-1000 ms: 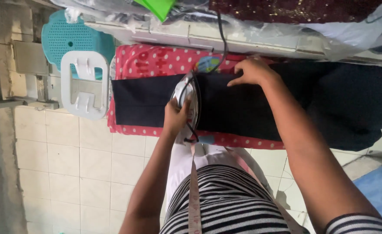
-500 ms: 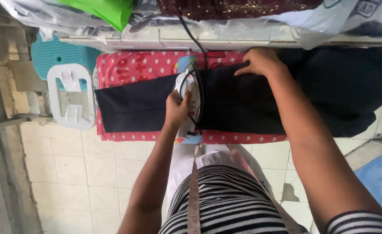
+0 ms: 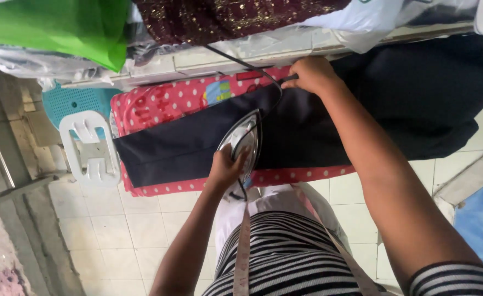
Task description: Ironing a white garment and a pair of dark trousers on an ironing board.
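Iron (image 3: 245,143) under left hand (image 3: 225,167), arm extended forward

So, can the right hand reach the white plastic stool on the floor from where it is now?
Probably not easily: the right hand presses the dark cloth, and the white stool sits beyond the iron in the left hand.

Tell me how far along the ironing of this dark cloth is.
Looks done: the dark navy cloth left of the iron lies flat on the red polka-dot pad. In hand: the left hand grips the iron mid-cloth, while the right hand pins the far edge. Left: the bunched cloth at the right, hanging off the pad.
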